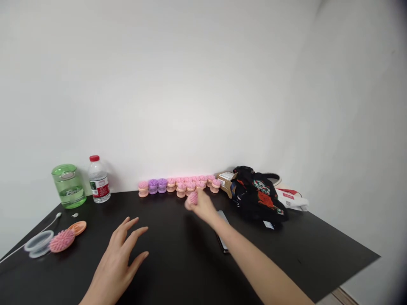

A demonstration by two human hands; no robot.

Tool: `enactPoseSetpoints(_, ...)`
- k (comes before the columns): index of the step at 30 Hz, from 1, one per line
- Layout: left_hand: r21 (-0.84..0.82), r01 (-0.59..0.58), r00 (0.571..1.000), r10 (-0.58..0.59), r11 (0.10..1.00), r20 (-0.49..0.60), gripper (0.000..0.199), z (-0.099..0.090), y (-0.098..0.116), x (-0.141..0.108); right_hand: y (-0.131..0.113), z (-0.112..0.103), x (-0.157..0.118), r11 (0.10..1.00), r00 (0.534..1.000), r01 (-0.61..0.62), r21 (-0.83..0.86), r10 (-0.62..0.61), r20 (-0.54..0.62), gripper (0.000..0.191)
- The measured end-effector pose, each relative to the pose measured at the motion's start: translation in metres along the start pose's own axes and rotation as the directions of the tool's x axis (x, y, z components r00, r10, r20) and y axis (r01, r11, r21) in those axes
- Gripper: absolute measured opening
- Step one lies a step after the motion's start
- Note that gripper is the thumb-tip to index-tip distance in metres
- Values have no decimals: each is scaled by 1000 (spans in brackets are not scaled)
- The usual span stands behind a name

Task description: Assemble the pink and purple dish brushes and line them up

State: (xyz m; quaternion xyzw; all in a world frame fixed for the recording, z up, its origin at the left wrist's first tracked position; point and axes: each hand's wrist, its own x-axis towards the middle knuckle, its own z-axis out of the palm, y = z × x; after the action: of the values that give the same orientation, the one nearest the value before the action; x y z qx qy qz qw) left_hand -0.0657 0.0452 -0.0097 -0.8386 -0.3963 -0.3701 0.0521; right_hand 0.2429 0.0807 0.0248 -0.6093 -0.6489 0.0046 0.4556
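Note:
My right hand reaches out over the black table, closed around a pink scalp brush with soft bristles. Just behind it, more pink scalp brushes stand upright in rows along the wall, with two purple scalp brushes among them. My left hand is above the table nearer to me, fingers apart and holding nothing. To its left lie a loose pink bristle head, an orange disc and a clear round part.
A green pitcher and a water bottle stand at the back left, near a white cable. A phone lies under my right forearm. On the right are a cardboard box, a black bag and a white package.

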Motion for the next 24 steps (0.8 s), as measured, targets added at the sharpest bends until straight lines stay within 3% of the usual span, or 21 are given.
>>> enactPoseSetpoints(4, -116, 27, 1000, -27, 993, -4, 52, 19, 6, 1, -69, 29, -53, 991, 977, -15, 134, -14, 213, 57)
enactPoseSetpoints(6, -188, 99, 994, -90, 977, 55, 48, 25, 6, -3, -90, 41, -72, 946, 926, -162, 281, 48, 374, 65)
enactPoseSetpoints(8, -227, 190, 976, -160, 955, 145, 37, 27, 6, -10, -100, 48, -84, 895, 888, -273, 353, 93, 451, 65)
enactPoseSetpoints(10, -225, 234, 962, -191, 946, 195, 26, 26, 6, -15, -101, 54, -90, 870, 870, -320, 375, 113, 481, 57)
enactPoseSetpoints(12, -217, 206, 969, -168, 954, 180, 22, 23, 7, -18, -97, 57, -92, 875, 868, -315, 368, 109, 484, 43)
enactPoseSetpoints(16, -200, 153, 982, -126, 968, 143, 17, 21, 6, -17, -89, 57, -94, 906, 901, -226, 358, 56, 430, 29)
enactPoseSetpoints(19, -201, 193, 967, -151, 960, 204, 20, 21, 2, -15, -84, 53, -95, 882, 919, -42, 470, -150, 365, 41)
enactPoseSetpoints(21, -213, 219, 956, -166, 952, 241, 23, 19, 0, -14, -80, 50, -95, 829, 879, 92, 552, -328, 345, 56)
enactPoseSetpoints(22, -215, 231, 953, -176, 949, 247, 23, 17, 0, -14, -79, 50, -96, 813, 856, 114, 571, -373, 359, 67)
enactPoseSetpoints(24, -206, 238, 953, -187, 949, 237, 24, 14, 1, -13, -76, 49, -97, 840, 848, 25, 542, -305, 434, 91)
